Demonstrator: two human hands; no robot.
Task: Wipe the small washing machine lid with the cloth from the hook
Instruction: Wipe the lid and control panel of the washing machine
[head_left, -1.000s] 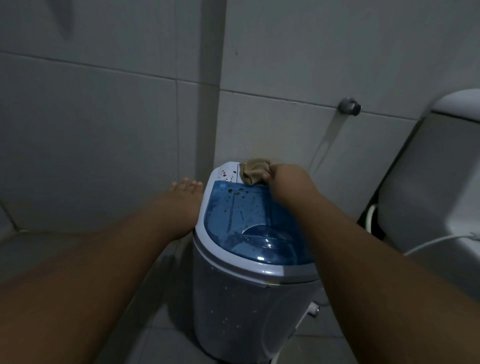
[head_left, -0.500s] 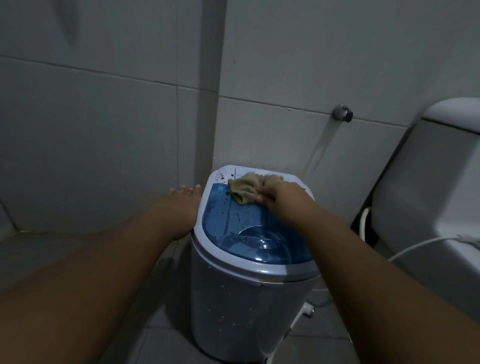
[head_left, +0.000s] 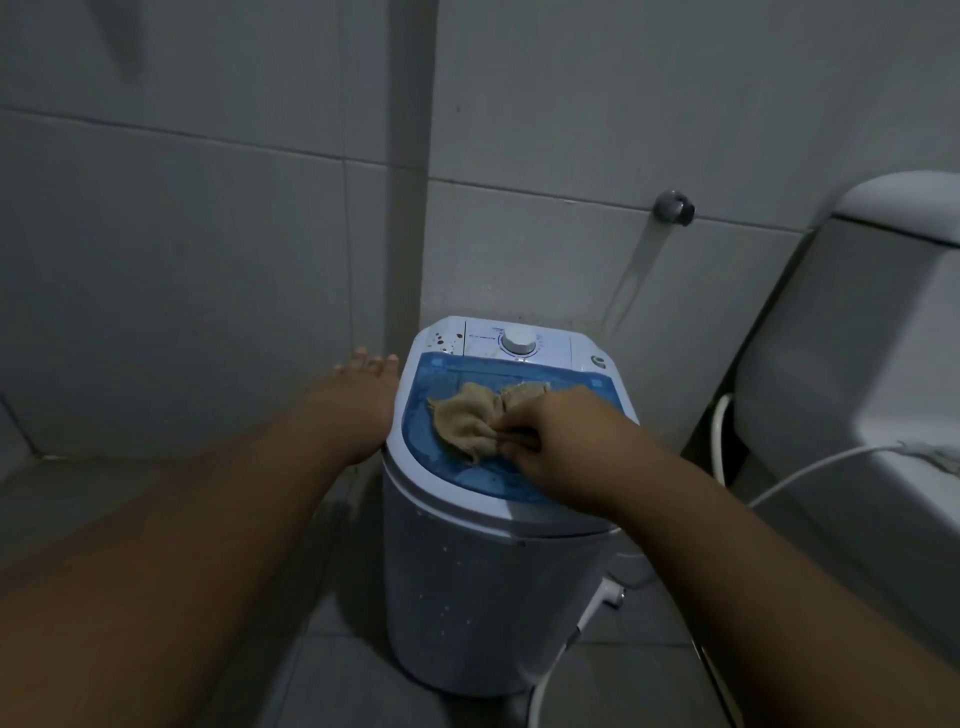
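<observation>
Head view: right hand (head_left: 566, 447) has grip pinched shut on bunched tan rag cloth (head_left: 475, 423), pressing it flat on translucent blue plastic lid (head_left: 587, 387) of small white round washing machine (head_left: 467, 597). Cloth fans out left and away from grip, toward far-left part of lid. Brown specks on white control panel (head_left: 447, 340) beside white timer dial (head_left: 518, 342), just past cloth. Left hand (head_left: 358, 405) open, holding nothing, resting beside machine's left rim. Right hand clearly nearer; guess next stroke pushes forward-left. White toilet tank (head_left: 852, 322) off to right.
</observation>
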